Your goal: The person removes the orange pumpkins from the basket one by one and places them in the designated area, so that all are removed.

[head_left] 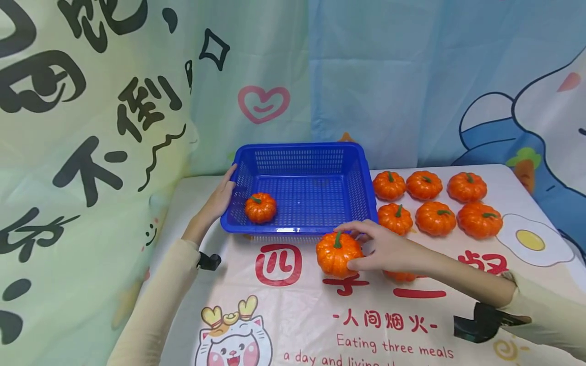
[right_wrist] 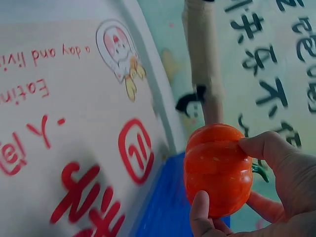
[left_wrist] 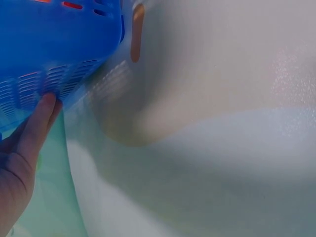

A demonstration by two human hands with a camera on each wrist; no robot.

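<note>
My right hand grips an orange toy pumpkin with a green stem, held in front of the blue basket's near rim. In the right wrist view, the thumb and fingers of the right hand sit around the pumpkin. My left hand rests against the left side of the blue plastic basket. Straight fingers of the left hand touch the slotted outer wall of the basket in the left wrist view. One pumpkin lies inside the basket, at its near left.
Right of the basket, several pumpkins stand in rows on the printed tablecloth. Another pumpkin is partly hidden under my right forearm. A printed curtain hangs behind the table.
</note>
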